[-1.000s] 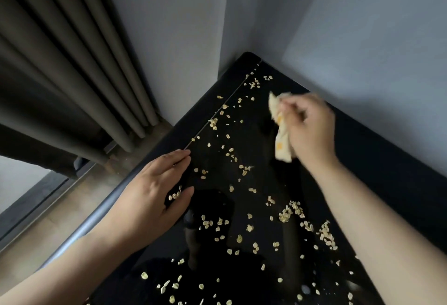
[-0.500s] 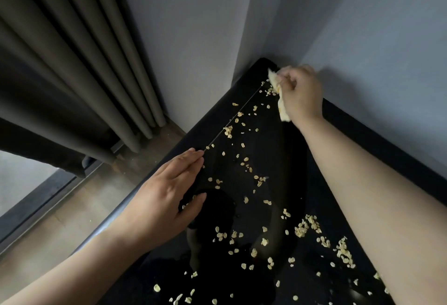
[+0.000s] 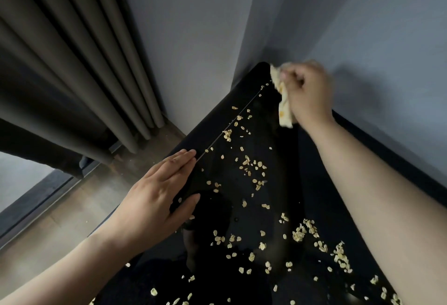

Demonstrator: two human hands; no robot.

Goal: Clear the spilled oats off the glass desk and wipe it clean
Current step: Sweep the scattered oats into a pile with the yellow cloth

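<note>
Gripping hand: right hand [image 3: 307, 91] clenched round a crumpled pale cloth [image 3: 284, 108], whose lower end hangs below the fist.
Cloth position: at the far corner of the black glass desk [image 3: 290, 159], beside the wall; contact with the glass cannot be confirmed.
Oats [image 3: 251, 166]: scattered from just beside the cloth to the near edge.
Left hand [image 3: 154, 198]: flat, fingers straight, resting on the desk's left edge, holding nothing.
Step in hand: probably the start of a sweep from the far corner.
Next move: draw the cloth nearward under even pressure, keeping flakes off the left edge.

Cloth [image 3: 283, 101] in right hand [image 3: 307, 91]
</note>
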